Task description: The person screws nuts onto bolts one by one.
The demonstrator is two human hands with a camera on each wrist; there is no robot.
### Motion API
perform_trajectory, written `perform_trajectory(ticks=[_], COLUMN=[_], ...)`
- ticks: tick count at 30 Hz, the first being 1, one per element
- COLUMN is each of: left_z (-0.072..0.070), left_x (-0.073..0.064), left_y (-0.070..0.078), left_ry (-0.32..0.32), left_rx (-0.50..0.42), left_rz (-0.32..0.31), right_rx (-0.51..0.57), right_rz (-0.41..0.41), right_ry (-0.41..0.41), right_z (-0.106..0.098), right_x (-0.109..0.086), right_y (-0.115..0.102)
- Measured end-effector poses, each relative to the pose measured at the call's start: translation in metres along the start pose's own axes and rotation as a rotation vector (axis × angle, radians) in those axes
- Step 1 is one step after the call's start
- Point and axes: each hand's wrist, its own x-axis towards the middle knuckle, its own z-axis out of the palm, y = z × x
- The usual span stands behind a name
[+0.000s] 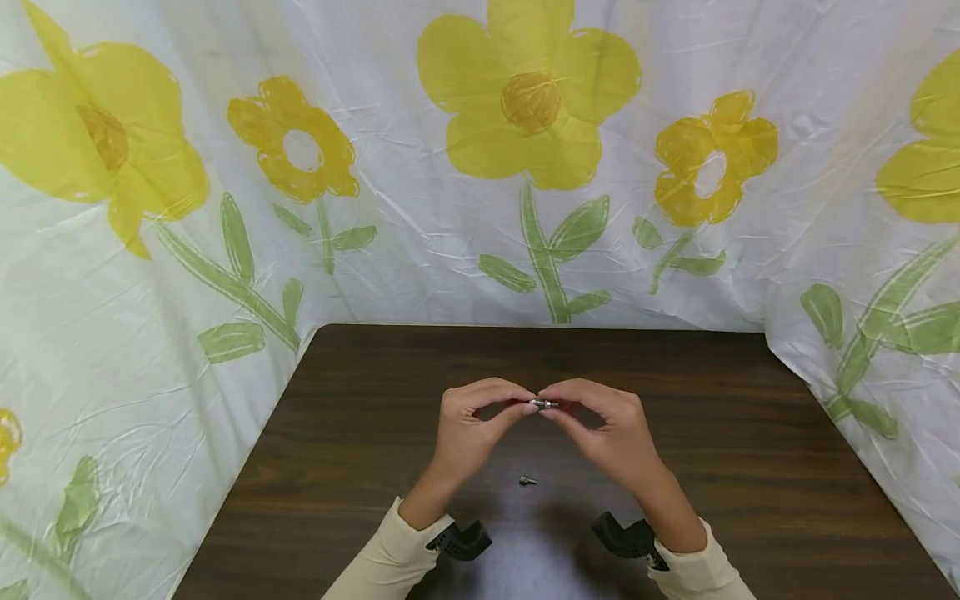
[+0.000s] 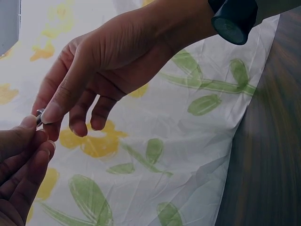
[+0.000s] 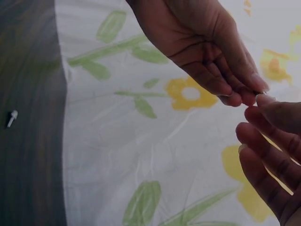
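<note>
A small silver bolt [image 1: 544, 404] with what looks like a wider collar is held level above the table, between the fingertips of both hands. My left hand [image 1: 467, 423] pinches its left end with thumb and forefinger. At the other end, thumb and forefinger of my right hand [image 1: 611, 423] pinch it. Fingertips cover most of the bolt [image 2: 39, 117] in the left wrist view, so whether a nut sits on it cannot be told. A second small metal bolt [image 1: 528, 480] lies on the table below the hands, its head to the left; the right wrist view shows this loose bolt [image 3: 12, 118] too.
The dark wood-grain table [image 1: 360, 450] spans the space beneath the hands. A white curtain [image 1: 420, 250] with yellow flowers hangs behind it and along both sides. Each wrist carries a black camera mount, the left mount [image 1: 463, 542] and the right mount [image 1: 624, 536].
</note>
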Motion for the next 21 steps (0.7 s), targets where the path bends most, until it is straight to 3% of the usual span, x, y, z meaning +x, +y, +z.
perform_trajectory(ticks=[10,16,21], left_z=[0.0,0.001,0.003], left_x=[0.0,-0.001,0.005], left_y=[0.0,-0.001,0.012], left_ry=[0.001,-0.002,0.0], left_rx=[-0.002,0.007,0.012], left_rz=[0.005,-0.009,-0.019], right_rx=[-0.037,-0.071,-0.064], right_rz=[0.03,0.115,0.188], right_ry=[-0.029,-0.059,-0.077], right_z=[-0.001,-0.001,0.0], right_x=[-0.001,-0.003,-0.003], right_y=[0.001,-0.001,-0.004])
